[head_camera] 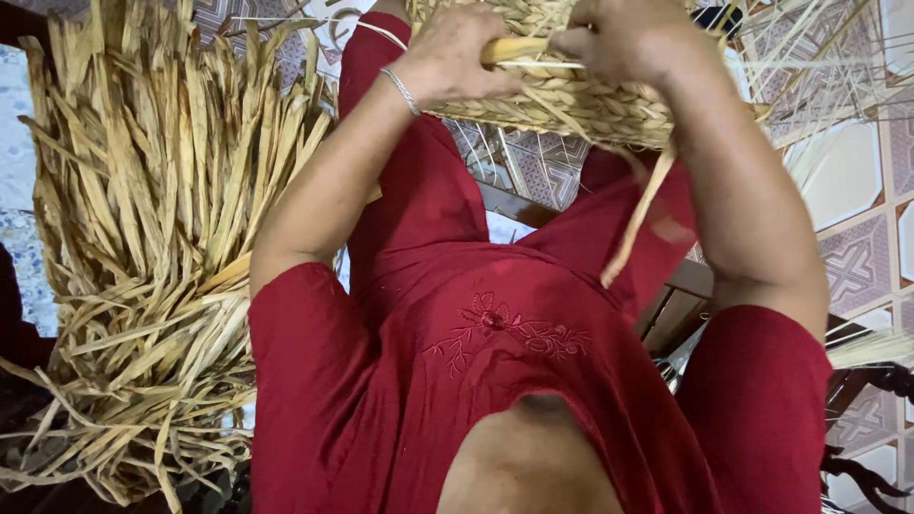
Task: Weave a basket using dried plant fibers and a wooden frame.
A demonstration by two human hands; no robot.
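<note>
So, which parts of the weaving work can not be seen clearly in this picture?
Head view only:
- Woven basket: its top is cut off by the upper edge; both hands cover part of the rim.
- Left hand and right hand: fingertips are hidden, curled into the weave.
- Pile of dried leaves: cut off by the left edge.

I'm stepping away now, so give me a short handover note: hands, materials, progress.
Left hand: closed on the woven basket and a pale strand.
Right hand: gripping the same strand at the basket's edge.
Basket is held above the lap; one loose strand hangs below it.
Dried straw pile lies on the floor by the left arm.
Done: several braided rows.
Left: loose ends remain unwoven.
</note>
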